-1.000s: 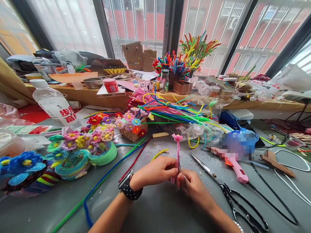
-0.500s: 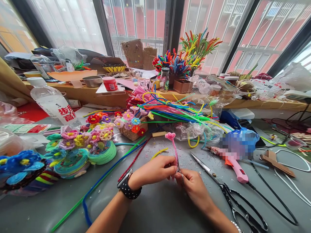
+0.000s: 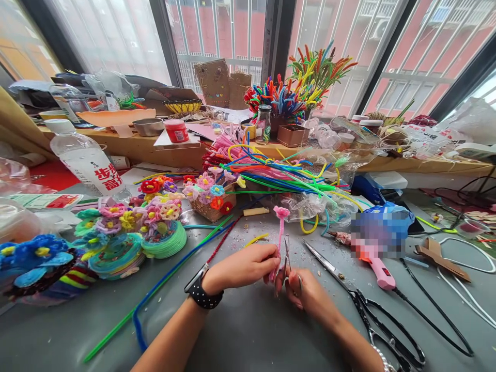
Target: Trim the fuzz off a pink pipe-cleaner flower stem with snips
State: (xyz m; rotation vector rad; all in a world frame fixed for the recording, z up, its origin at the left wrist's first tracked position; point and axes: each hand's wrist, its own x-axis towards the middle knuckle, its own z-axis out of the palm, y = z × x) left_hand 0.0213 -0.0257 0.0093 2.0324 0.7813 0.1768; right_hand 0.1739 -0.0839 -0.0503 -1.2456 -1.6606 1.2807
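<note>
Pinched in my left hand (image 3: 253, 263) is the stem of a pink pipe-cleaner flower (image 3: 281, 213), its bloom upright above my fingers. My right hand (image 3: 306, 289) has its fingers in the handles of small scissors (image 3: 287, 261). Their blades are parted and point up, just right of the pink stem; whether they touch it I cannot tell. On the grey table to the right lie large black-handled scissors (image 3: 360, 299). A yellow pipe cleaner piece (image 3: 256, 239) sits just beyond my left hand.
Pipe-cleaner flower pots (image 3: 165, 240) and a water bottle (image 3: 85, 160) stand at left. Loose pipe cleaners (image 3: 267, 165) pile up ahead. At right lies a pink glue gun (image 3: 382, 274) with its cord. Long green and blue pipe cleaners (image 3: 155, 294) cross the table left of me.
The small scissors have turned upward and their blades have come apart, with my right hand's fingers spread in the handles. The flower has shifted slightly right and up, its stem now straighter.
</note>
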